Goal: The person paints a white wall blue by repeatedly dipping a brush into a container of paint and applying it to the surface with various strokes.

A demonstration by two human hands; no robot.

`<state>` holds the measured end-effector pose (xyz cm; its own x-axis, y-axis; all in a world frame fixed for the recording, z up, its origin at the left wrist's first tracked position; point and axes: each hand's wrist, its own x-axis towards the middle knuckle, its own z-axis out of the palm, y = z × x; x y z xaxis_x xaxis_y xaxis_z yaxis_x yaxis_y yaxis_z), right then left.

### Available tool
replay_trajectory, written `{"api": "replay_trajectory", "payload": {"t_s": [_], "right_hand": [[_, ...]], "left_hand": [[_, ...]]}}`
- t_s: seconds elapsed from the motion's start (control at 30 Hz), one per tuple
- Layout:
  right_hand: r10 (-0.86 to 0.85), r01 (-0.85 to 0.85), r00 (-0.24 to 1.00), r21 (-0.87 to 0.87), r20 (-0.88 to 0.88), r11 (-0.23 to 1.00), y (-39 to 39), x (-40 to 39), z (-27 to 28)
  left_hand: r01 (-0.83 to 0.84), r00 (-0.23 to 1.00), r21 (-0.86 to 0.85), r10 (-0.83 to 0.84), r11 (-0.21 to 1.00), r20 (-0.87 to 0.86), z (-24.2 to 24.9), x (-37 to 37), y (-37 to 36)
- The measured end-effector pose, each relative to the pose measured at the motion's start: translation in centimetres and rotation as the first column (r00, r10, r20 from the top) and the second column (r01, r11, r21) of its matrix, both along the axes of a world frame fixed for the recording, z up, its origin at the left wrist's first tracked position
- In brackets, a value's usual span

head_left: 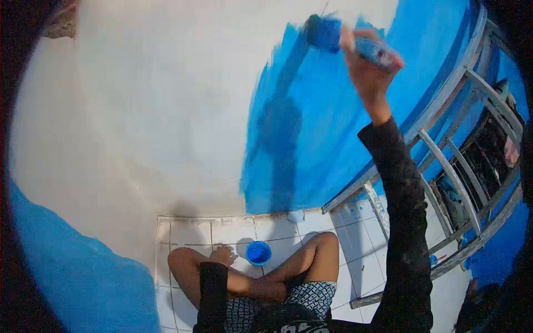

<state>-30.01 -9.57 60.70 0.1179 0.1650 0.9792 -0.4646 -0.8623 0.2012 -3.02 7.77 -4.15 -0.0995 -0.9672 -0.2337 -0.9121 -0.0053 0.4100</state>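
Raised high against the wall, my right hand is closed round the handle of a paintbrush. Its bristles are covered in blue paint and meet the wall at the upper edge of a bright blue patch; brush and hand are slightly blurred. My left hand rests low by my bent knee, fingers loosely apart, with nothing visible in it. Just to its right, a small cup of blue paint stands on the tiled floor between my crossed legs, not touched by either hand.
Pale unpainted wall spreads left of the blue patch. A wooden ladder leans along the right side, with dark cloth-like items behind its rungs. White floor tiles meet the wall's foot. Another blue area lies at lower left.
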Motion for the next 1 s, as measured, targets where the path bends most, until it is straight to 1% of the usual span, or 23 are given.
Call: {"api": "replay_trajectory", "payload": {"t_s": [0.03,0.1,0.13,0.17,0.2,0.23,0.27,0.3,0.33,0.37,0.4,0.43,0.57,0.6,0.63,0.67,0.7,0.77,0.8,0.83,0.87,0.93,1.0], "right_hand": [[0.000,0.000,1.000,-0.004,-0.010,1.000,-0.2,0.3,-1.5],[-0.073,0.066,0.989,-0.055,-0.128,0.996,0.1,0.8,-4.8],[-0.075,0.069,0.989,-0.054,-0.126,0.996,0.9,1.0,-5.9],[-0.091,0.102,0.987,0.077,-0.132,0.992,1.7,1.2,-6.8],[-0.105,0.133,0.985,0.207,-0.140,0.969,2.1,1.3,-7.1],[-0.105,0.133,0.984,0.206,-0.141,0.970,2.2,0.9,-6.8],[-0.175,0.202,0.972,0.176,-0.157,0.963,2.5,0.3,-5.9],[-0.245,0.270,0.954,0.145,-0.170,0.952,3.0,0.1,-4.9],[0.043,-0.084,0.994,0.461,0.100,0.884,3.7,0.9,-3.6],[0.043,-0.085,0.994,0.458,0.101,0.885,3.8,1.1,-2.3],[0.146,-0.203,0.973,0.357,0.179,0.912,3.7,1.3,-0.9],[0.252,-0.311,0.937,0.247,0.244,0.918,3.4,1.4,-0.1],[0.217,-0.254,0.953,0.170,0.212,0.952,0.8,1.4,-1.2],[0.082,-0.100,0.989,0.139,0.125,0.985,0.8,1.3,-2.7],[-0.056,0.052,0.998,0.093,0.040,0.994,1.0,1.2,-4.1],[-0.053,0.050,0.998,0.093,0.035,0.994,1.5,1.1,-5.5],[-0.096,0.097,0.995,0.135,-0.017,0.986,2.2,1.0,-6.9],[-0.128,0.137,0.990,0.165,-0.064,0.977,2.7,1.3,-7.6],[0.033,-0.043,0.998,0.231,0.047,0.972,2.8,1.4,-7.4],[0.181,-0.222,0.969,0.277,0.167,0.935,3.0,1.4,-7.1],[0.112,-0.135,0.984,0.160,0.141,0.978,4.0,1.4,-5.3],[0.041,-0.062,0.980,0.105,0.196,0.993,2.9,1.2,-2.4],[-0.031,0.017,0.967,0.058,0.253,0.998,1.0,1.2,-0.9]], "left_hand": [[-0.003,1.000,0.004,0.003,1.000,-0.004,-3.4,0.7,-0.9],[0.297,0.946,-0.241,-0.252,0.924,0.203,-10.6,3.0,-3.5],[0.300,0.945,-0.240,-0.254,0.923,0.204,-12.4,3.8,-3.6],[0.378,0.924,-0.366,-0.318,0.850,0.214,-14.1,4.5,-3.7],[0.442,0.897,-0.485,-0.377,0.755,0.232,-14.0,4.7,-3.6],[0.442,0.897,-0.485,-0.376,0.755,0.231,-13.9,4.7,-3.7],[0.492,0.870,-0.440,-0.429,0.751,0.241,-13.8,4.9,-3.7],[0.542,0.840,-0.392,-0.481,0.743,0.249,-12.5,5.0,-3.6],[0.423,0.906,-0.305,-0.392,0.853,0.160,-8.9,3.7,-2.3],[0.282,0.959,-0.210,-0.270,0.936,0.084,-4.5,2.3,-0.8],[0.134,0.991,-0.117,-0.132,0.984,0.031,1.1,0.6,0.8],[0.135,0.991,-0.118,-0.133,0.984,0.028,1.7,0.5,0.6],[0.113,0.993,-0.054,-0.115,0.992,-0.032,2.7,0.4,0.4],[0.107,0.993,-0.038,-0.109,0.994,-0.048,2.6,0.5,0.5],[0.033,0.976,-0.200,-0.075,0.979,-0.205,-7.5,1.8,-1.2],[-0.043,0.930,-0.358,-0.094,0.933,-0.355,-15.3,2.8,-2.6],[-0.111,0.873,-0.497,-0.155,0.861,-0.463,-18.2,3.1,-3.5],[-0.015,0.931,-0.311,-0.100,0.950,-0.352,-15.9,3.5,-3.0],[0.033,0.955,-0.211,-0.093,0.977,-0.280,-12.7,3.5,-2.6],[0.031,0.956,-0.216,-0.092,0.976,-0.277,-11.0,3.8,-2.6],[0.120,0.969,-0.251,-0.168,0.961,-0.183,-9.5,3.8,-2.7],[0.304,0.949,-0.290,-0.314,0.908,0.010,-7.4,3.7,-2.6],[0.484,0.874,-0.287,-0.440,0.827,0.204,-6.3,3.5,-2.5]]}}
